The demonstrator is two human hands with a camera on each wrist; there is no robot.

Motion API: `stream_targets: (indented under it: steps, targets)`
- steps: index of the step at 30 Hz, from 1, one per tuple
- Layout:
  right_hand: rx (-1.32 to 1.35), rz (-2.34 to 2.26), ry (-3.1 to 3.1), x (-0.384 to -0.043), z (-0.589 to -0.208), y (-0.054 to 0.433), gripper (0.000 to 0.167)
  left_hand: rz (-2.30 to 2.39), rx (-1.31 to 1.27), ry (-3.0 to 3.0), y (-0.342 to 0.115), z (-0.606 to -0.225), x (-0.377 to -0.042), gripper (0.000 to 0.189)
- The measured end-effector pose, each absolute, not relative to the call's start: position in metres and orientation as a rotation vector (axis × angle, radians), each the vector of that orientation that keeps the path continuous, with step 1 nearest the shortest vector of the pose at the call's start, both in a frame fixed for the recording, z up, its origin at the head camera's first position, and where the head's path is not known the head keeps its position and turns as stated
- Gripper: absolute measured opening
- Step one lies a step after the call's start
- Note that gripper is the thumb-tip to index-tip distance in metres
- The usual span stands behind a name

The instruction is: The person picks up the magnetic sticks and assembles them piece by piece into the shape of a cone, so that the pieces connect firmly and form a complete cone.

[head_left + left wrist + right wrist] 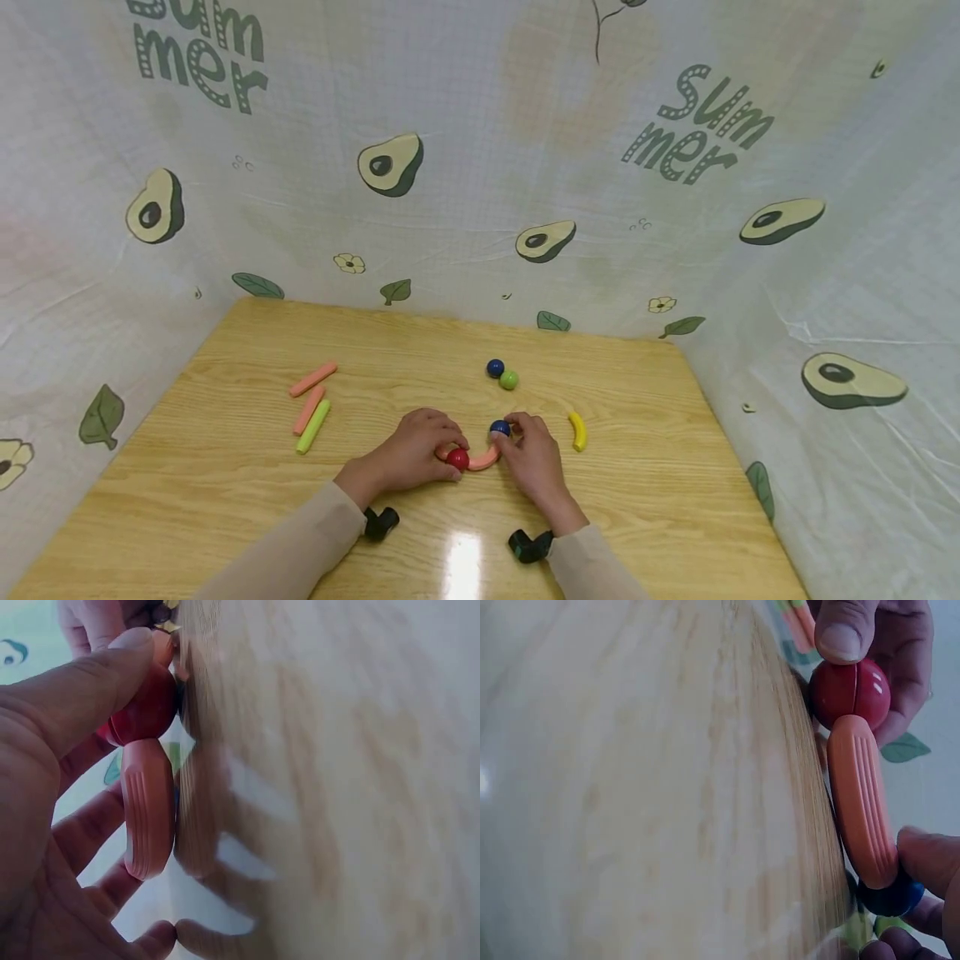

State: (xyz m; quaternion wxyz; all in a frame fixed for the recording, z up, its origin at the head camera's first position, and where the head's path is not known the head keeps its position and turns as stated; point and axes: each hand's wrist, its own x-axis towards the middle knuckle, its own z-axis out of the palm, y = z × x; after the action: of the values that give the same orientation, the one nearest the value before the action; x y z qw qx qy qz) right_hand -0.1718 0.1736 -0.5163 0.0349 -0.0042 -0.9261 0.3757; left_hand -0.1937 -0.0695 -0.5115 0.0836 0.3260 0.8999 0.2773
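Two curved orange rods join at a red ball [457, 459] low over the wooden table. One of them [148, 810] reaches back beneath my left palm. The other orange rod [861, 802] runs from the red ball to a blue ball [500, 428]. My left hand [420, 446] pinches the red ball, its thumb pressed on the near side in the left wrist view. My right hand [534, 458] grips the blue ball between thumb and fingers at the rod's far end. In the right wrist view, the rod's end partly covers that blue ball.
On the left of the table lie two straight orange rods [313, 379] and a yellow-green rod [313, 427]. A second blue ball [495, 367] and a green ball [509, 380] sit beyond the hands. A curved yellow rod [578, 432] lies at right. Printed cloth walls surround the table.
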Motion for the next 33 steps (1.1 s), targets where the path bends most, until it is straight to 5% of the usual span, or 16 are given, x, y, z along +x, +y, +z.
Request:
stream_targets:
  steps: [8,33]
  targets:
    - [0.034,1.317,-2.855,-0.169,-0.515,0.184,0.047,0.923,0.937,2.632,-0.078,-0.512,-0.195,0.033]
    - [0.075,1.250,-2.875,-0.168,-0.520,0.182,0.034,0.988,0.919,2.568,-0.090,-0.511,-0.200,0.037]
